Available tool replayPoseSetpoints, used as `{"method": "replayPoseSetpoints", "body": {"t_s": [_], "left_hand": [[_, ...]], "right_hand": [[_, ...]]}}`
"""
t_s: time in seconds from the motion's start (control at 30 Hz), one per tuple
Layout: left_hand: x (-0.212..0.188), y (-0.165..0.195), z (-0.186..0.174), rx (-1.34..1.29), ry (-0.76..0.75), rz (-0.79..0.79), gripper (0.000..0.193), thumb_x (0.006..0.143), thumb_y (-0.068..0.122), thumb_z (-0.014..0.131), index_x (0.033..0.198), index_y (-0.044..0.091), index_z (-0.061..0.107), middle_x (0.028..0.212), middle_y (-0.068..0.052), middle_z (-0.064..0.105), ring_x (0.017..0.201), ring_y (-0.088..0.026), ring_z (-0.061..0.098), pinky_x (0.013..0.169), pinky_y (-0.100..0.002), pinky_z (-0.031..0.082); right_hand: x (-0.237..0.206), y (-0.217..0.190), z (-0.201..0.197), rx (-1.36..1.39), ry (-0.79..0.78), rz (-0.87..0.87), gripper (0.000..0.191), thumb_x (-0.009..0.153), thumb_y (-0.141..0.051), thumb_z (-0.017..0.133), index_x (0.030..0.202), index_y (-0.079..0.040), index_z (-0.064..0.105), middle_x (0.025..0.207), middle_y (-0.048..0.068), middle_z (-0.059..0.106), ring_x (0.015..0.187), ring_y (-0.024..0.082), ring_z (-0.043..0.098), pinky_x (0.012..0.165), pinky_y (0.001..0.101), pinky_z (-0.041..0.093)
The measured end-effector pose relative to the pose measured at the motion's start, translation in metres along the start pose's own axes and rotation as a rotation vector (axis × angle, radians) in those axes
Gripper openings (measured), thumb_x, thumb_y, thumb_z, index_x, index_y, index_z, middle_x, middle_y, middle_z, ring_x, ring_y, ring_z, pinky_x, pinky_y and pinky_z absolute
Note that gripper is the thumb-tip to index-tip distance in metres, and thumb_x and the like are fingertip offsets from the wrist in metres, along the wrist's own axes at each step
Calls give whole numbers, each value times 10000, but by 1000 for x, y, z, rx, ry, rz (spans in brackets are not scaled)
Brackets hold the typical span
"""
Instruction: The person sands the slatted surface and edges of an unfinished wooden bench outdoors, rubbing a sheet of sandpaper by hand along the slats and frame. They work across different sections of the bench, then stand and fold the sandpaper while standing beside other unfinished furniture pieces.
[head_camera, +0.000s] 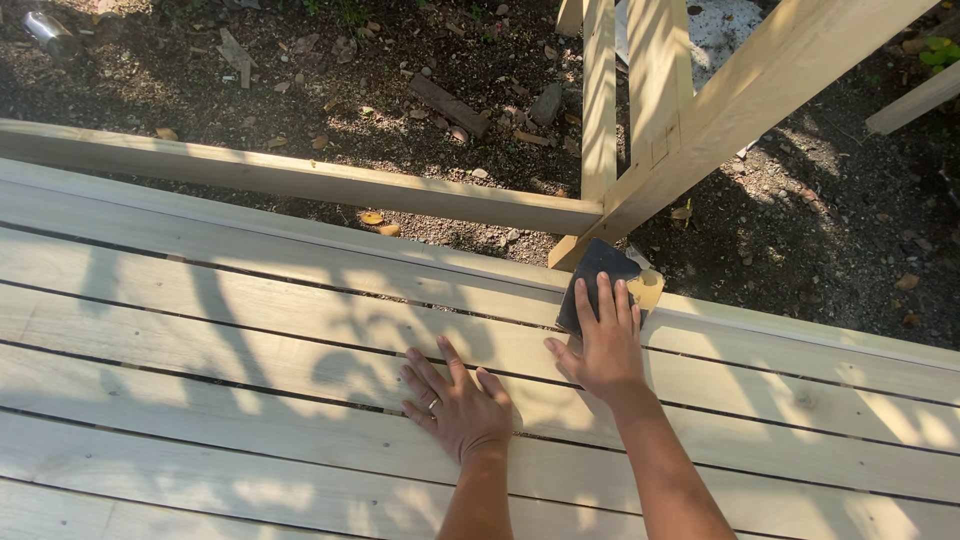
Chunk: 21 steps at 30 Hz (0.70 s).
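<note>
My right hand (601, 340) presses flat on a dark sanding pad (595, 272) at the outer edge of a pale wooden deck (200, 330), just below the foot of a slanted wooden brace (720, 110). Fingers lie spread over the pad's near half. My left hand (455, 400) rests palm down on a deck board a little nearer to me, fingers apart, a ring on one finger, holding nothing. A small yellowish patch (648, 288) shows on the board beside the pad.
A horizontal rail (300, 180) runs along the deck's far edge and meets upright posts (600, 100). Beyond lies dark soil with stones, leaves and wood scraps (448, 105). Narrow gaps separate the deck boards.
</note>
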<state>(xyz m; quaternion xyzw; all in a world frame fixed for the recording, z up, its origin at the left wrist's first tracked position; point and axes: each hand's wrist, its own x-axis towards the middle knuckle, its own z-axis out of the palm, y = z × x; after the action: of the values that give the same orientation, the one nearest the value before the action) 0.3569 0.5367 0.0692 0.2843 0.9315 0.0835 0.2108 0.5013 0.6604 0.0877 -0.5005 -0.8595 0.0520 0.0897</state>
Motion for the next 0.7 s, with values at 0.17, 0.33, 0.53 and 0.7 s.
{"method": "replayPoseSetpoints", "body": {"t_s": [0.17, 0.33, 0.53, 0.7], "left_hand": [[1, 0, 4, 16, 38, 4, 756, 920, 463, 445, 1608, 265, 201, 1693, -149, 31, 1556, -368, 20, 1197, -614, 73], [2, 0, 7, 34, 24, 3, 771, 917, 467, 443, 1615, 260, 187, 1692, -159, 29, 1552, -378, 27, 1193, -613, 81], [3, -1, 10, 25, 35, 2, 782, 909, 462, 448, 1616, 263, 178, 1694, -166, 14, 1551, -382, 13, 1190, -618, 75], [1, 0, 11, 16, 17, -2, 802, 897, 461, 464, 1618, 262, 176, 1696, -155, -13, 1556, -378, -19, 1198, -619, 56]], "right_hand": [[29, 12, 31, -1, -33, -47, 958, 735, -534, 687, 1551, -140, 378, 1495, 81, 465, 1398, 322, 412, 1166, 580, 261], [-4, 102, 9, 47, 115, 34, 547, 1042, -310, 495, 1558, -136, 444, 1553, 121, 471, 1473, 344, 363, 1184, 569, 232], [-4, 91, 30, -113, 117, 354, 692, 1007, -336, 518, 1600, -66, 285, 1673, 142, 305, 1557, 365, 218, 1214, 608, 160], [75, -73, 90, 31, 71, -20, 799, 883, -326, 655, 1564, -67, 327, 1626, 104, 358, 1514, 324, 288, 1216, 564, 177]]}}
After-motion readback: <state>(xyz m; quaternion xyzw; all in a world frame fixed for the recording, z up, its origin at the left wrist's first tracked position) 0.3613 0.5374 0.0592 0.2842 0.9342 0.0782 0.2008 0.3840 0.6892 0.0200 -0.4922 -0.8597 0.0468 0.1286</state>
